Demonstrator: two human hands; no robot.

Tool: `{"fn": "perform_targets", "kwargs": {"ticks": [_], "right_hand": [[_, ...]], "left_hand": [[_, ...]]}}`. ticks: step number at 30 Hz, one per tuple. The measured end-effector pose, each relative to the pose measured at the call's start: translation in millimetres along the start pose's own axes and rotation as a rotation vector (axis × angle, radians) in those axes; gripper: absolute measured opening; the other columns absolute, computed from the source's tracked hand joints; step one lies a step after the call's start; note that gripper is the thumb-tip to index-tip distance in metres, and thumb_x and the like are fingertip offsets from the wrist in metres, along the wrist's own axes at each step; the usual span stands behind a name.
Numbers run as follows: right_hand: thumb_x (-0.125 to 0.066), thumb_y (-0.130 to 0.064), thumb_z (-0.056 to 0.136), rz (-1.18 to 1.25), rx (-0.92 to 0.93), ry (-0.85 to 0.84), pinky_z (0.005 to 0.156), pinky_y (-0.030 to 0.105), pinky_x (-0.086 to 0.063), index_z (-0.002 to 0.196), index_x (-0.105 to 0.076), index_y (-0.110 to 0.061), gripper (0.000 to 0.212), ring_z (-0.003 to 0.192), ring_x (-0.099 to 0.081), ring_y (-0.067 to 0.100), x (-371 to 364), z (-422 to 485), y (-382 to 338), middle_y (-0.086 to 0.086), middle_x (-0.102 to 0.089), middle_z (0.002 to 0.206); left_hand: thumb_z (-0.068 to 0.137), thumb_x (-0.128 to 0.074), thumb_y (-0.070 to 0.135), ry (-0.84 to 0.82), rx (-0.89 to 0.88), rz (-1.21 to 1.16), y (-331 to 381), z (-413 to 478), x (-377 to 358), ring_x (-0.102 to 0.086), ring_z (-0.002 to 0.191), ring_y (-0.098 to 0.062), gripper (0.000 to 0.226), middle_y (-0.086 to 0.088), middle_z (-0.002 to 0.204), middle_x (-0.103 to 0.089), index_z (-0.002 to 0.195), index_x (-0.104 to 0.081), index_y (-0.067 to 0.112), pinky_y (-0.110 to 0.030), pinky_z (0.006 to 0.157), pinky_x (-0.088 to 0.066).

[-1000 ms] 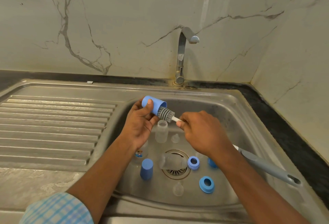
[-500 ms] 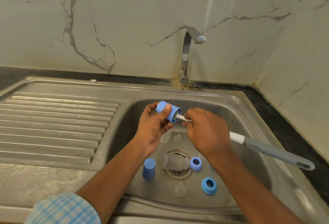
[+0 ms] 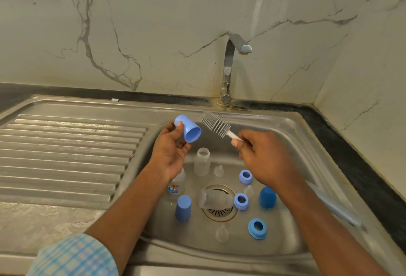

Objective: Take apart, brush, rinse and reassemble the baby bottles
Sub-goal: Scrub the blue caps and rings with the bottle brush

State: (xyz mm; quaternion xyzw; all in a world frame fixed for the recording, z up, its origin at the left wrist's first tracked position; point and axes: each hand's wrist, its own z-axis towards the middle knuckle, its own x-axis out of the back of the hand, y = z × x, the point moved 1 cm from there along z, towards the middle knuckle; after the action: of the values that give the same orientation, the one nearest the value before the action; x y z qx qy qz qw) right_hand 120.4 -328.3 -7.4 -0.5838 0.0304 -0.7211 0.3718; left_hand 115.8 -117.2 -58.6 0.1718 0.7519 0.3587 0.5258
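left hand (image 3: 173, 150): thumb and fingers wrapped round a light blue bottle cap (image 3: 188, 128), held on its side over the far-left bit of the sink (image 3: 285, 126), open mouth facing right

right hand (image 3: 263, 157): pinching the white neck of the bottle brush (image 3: 233, 135) right behind the bristles (image 3: 216, 124); its grey handle (image 3: 336, 207) trails off to the near right, pretty blurry

brush vs cap: bristles hang just right of the cap's mouth, not touching, fully outside it

bottles: one clear bottle (image 3: 202, 161) upright mid-basin, another lying bottle (image 3: 215, 199) across the drain (image 3: 219, 212), and a printed bottle (image 3: 176, 183) half hidden under the left wrist

loose caps: pale blue cap (image 3: 183, 208) left of the drain, darker blue cap (image 3: 267, 197) on the right

blue rings: far ring (image 3: 245, 176), middle ring (image 3: 241, 201), near ring (image 3: 257, 228), all right of the drain

clear teats: far teat (image 3: 219, 170), near teat (image 3: 222, 233)

tap (image 3: 228, 71): behind the basin, no water visible
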Motion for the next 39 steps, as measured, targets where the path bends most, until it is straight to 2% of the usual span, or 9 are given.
{"fn": "perform_targets", "kwargs": {"ticks": [6,12,17,21,25,28,32,35,39], "right_hand": [[-0.052,-0.036,0.099,0.0,0.067,-0.013,0.055,0.037,-0.04,0.072,-0.053,-0.023,0.029,0.054,-0.045,0.012,-8,1,4,-0.005,-0.047,0.055],[-0.053,-0.035,0.099,0.016,0.085,-0.058,0.053,0.037,-0.042,0.071,-0.055,-0.02,0.031,0.05,-0.045,0.015,-11,1,0,-0.004,-0.043,0.051],[-0.05,-0.036,0.099,-0.102,-0.021,0.023,0.048,0.03,-0.026,0.066,-0.046,-0.024,0.036,0.052,-0.042,0.013,-7,5,1,-0.005,-0.043,0.052],[-0.05,-0.034,0.1,-0.112,-0.097,0.089,0.05,0.032,-0.025,0.063,-0.042,-0.022,0.04,0.059,-0.046,0.023,-2,9,8,-0.003,-0.043,0.054],[-0.051,-0.035,0.1,-0.035,0.0,-0.036,0.05,0.03,-0.029,0.061,-0.043,-0.028,0.04,0.052,-0.042,0.012,-3,5,1,-0.005,-0.044,0.053],[-0.05,-0.036,0.1,-0.091,0.078,-0.161,0.053,0.032,-0.033,0.063,-0.046,-0.025,0.038,0.053,-0.043,0.013,-10,2,-6,-0.004,-0.045,0.055],[-0.05,-0.037,0.099,-0.147,0.058,-0.096,0.05,0.031,-0.029,0.067,-0.049,-0.019,0.036,0.054,-0.043,0.016,-14,4,-3,-0.001,-0.046,0.055],[-0.052,-0.035,0.098,-0.115,0.099,-0.093,0.049,0.028,-0.024,0.067,-0.051,-0.018,0.036,0.051,-0.041,0.015,-14,3,1,-0.002,-0.044,0.053],[-0.056,-0.031,0.097,0.032,0.133,0.004,0.049,0.028,-0.028,0.063,-0.048,-0.027,0.035,0.049,-0.039,0.013,-11,2,1,-0.005,-0.041,0.049]], "left_hand": [[0.1,-0.055,0.026,-0.032,0.096,0.098,-6,-9,-4,-0.075,0.087,-0.023,0.041,-0.016,0.111,-0.072,0.135,-0.054,0.004,-0.032,0.068,-0.062],[0.084,-0.062,0.03,-0.167,0.136,0.089,-4,-19,-11,-0.072,0.099,-0.024,0.042,-0.018,0.111,-0.073,0.116,-0.066,0.004,-0.035,0.093,-0.057],[0.077,-0.066,0.018,-0.225,0.143,0.061,-5,-22,-14,-0.071,0.102,-0.028,0.045,-0.019,0.117,-0.07,0.12,-0.064,0.004,-0.035,0.088,-0.059],[0.075,-0.071,0.018,-0.235,0.138,0.118,-9,-24,-19,-0.07,0.104,-0.027,0.053,-0.019,0.12,-0.07,0.126,-0.063,0.005,-0.036,0.089,-0.059],[0.084,-0.068,0.02,-0.16,0.077,0.133,-7,-18,-14,-0.073,0.094,-0.021,0.037,-0.016,0.109,-0.073,0.118,-0.066,0.005,-0.029,0.079,-0.061],[0.077,-0.072,0.024,-0.129,0.085,0.062,-1,-14,-11,-0.073,0.085,-0.018,0.043,-0.014,0.101,-0.073,0.112,-0.067,0.0,-0.025,0.073,-0.06],[0.076,-0.073,0.021,-0.176,0.118,0.017,0,-15,-14,-0.072,0.09,-0.018,0.048,-0.016,0.106,-0.072,0.119,-0.065,0.0,-0.026,0.079,-0.06],[0.077,-0.072,0.025,-0.147,0.155,0.007,-3,-16,-15,-0.073,0.085,-0.017,0.043,-0.014,0.099,-0.075,0.112,-0.066,0.002,-0.026,0.08,-0.061],[0.086,-0.066,0.032,-0.116,0.151,0.064,-4,-16,-9,-0.074,0.093,-0.022,0.045,-0.016,0.109,-0.074,0.121,-0.064,0.004,-0.03,0.079,-0.062]]}}
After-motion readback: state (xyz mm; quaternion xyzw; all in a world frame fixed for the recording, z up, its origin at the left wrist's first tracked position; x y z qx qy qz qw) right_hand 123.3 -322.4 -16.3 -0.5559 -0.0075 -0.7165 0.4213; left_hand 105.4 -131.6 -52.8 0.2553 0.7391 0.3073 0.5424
